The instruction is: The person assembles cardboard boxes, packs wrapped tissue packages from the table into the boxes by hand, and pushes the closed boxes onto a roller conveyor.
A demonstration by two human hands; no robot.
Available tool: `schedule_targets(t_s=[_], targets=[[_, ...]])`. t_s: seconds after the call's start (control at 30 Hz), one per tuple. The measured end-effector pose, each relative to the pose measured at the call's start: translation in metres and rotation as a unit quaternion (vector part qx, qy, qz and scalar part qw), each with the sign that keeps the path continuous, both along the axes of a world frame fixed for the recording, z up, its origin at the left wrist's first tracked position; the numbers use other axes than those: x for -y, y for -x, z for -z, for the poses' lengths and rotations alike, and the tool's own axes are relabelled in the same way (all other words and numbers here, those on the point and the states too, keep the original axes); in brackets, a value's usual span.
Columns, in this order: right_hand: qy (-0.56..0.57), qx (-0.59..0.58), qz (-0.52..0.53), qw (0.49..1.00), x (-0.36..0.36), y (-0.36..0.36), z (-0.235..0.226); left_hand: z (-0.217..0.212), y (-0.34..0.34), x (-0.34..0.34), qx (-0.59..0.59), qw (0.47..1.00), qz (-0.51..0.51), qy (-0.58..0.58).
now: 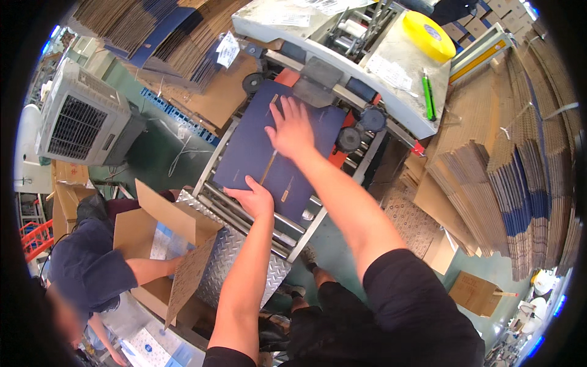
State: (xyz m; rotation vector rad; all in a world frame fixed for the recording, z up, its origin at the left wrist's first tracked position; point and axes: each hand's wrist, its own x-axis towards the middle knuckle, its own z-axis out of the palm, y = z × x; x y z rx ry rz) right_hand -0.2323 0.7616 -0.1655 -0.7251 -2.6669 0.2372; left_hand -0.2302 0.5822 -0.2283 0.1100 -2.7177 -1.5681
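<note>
A dark blue cardboard box (244,150) lies on a roller conveyor (214,168), its top flaps meeting along a thin brown seam. My right hand (293,131) rests flat on the top toward the far end, fingers spread. Nearer to me, my left hand (255,199) touches the top near the close end of the seam, with thumb and fingers apart. Neither hand grips anything. The box's far end reaches between the black rollers (349,139) and orange plates (287,77) of a taping machine (263,21). Its underside is hidden.
A roll of yellow tape (428,37) and a green cutter knife (428,96) lie on the machine. Stacks of flat cartons (483,183) stand right and far left. At left, a co-worker (92,263) reaches into an open brown box (131,229) beside a metal tread plate (235,260).
</note>
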Motion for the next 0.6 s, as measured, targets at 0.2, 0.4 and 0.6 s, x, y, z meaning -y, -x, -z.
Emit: schedule_targets(t_s=[0.2,0.4,0.6], targets=[[0.063,0.014,-0.038,0.997,0.059,-0.031,-0.017,-0.008,0.045,-0.034,0.114,0.966,0.146,-0.179],[0.105,0.094,-0.094,0.986,0.046,-0.154,-0.107,-0.008,-0.061,0.095,0.166,0.891,0.379,-0.187],[-0.245,-0.06,-0.069,0.965,0.008,-0.264,-0.414,0.088,-0.162,0.351,0.46,0.816,0.349,-0.01]])
